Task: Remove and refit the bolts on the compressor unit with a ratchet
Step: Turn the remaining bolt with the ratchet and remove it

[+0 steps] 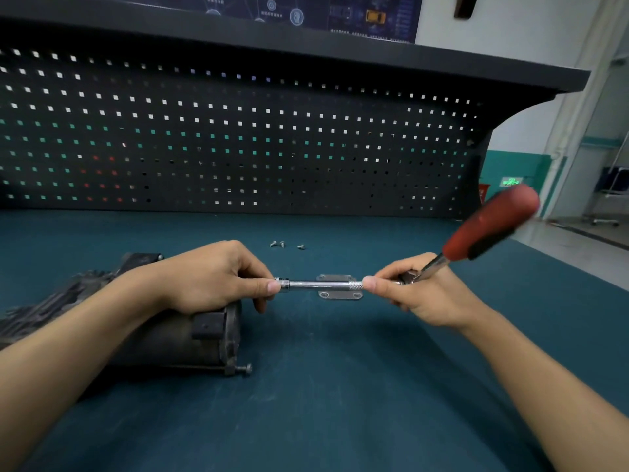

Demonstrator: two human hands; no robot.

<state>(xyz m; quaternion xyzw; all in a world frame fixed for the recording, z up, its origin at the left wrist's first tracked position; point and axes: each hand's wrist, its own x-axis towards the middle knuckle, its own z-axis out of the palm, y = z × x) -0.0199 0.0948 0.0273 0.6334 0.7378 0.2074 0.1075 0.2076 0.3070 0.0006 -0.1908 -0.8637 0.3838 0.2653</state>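
The dark compressor unit (pixel 190 338) lies on its side at the left of the bench, with a long bolt (pixel 243 368) sticking out at its lower right corner. My left hand (pixel 218 277) pinches the socket end of a chrome extension bar (pixel 320 285) held level above the bench. My right hand (pixel 418 291) grips the bar's knurled end and the ratchet head. The ratchet's red and black handle (pixel 490 226) points up and to the right. Three loose bolts (pixel 282 245) lie farther back on the mat.
A small grey metal bracket (pixel 340 294) with screw holes lies on the blue-green mat (pixel 340 386) under the bar. A black pegboard (pixel 238 141) closes off the back of the bench. The bench's right edge runs diagonally past my right arm.
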